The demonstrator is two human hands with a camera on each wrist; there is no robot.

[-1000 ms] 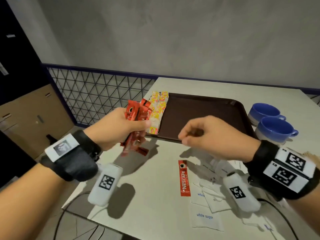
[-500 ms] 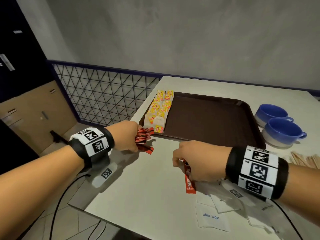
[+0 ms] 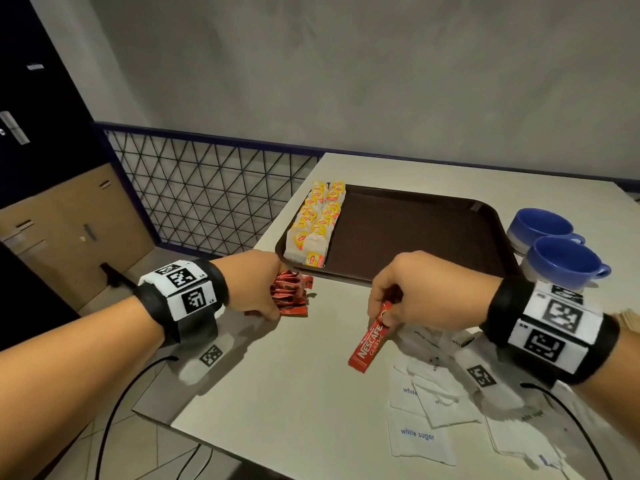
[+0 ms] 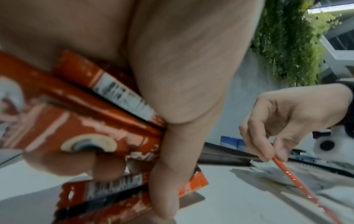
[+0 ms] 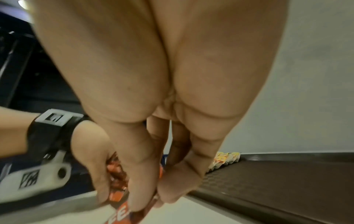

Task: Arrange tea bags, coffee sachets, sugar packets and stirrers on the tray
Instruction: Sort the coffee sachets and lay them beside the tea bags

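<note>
My left hand (image 3: 263, 292) grips a bundle of red coffee sachets (image 3: 291, 294) low over the table, just in front of the brown tray's (image 3: 415, 237) near left corner; the left wrist view shows the fingers (image 4: 107, 165) curled round the bundle (image 4: 91, 124). My right hand (image 3: 391, 306) pinches the top end of one red Nescafe sachet (image 3: 370, 342), which hangs slanted above the table; the right wrist view shows that sachet (image 5: 122, 212). Yellow-tagged tea bags (image 3: 318, 220) lie in two rows along the tray's left side. White sugar packets (image 3: 420, 434) lie loose on the table under my right forearm.
Two blue cups (image 3: 561, 261) stand to the right of the tray. Wooden stirrers (image 3: 628, 322) peek out behind my right wrist. A wire mesh fence (image 3: 207, 188) runs left of the table, whose left edge drops to a tiled floor (image 3: 138, 445).
My left hand came down from the air to the table with the bundle. My right hand reached down, pinched the single sachet off the table and lifted its top end.
</note>
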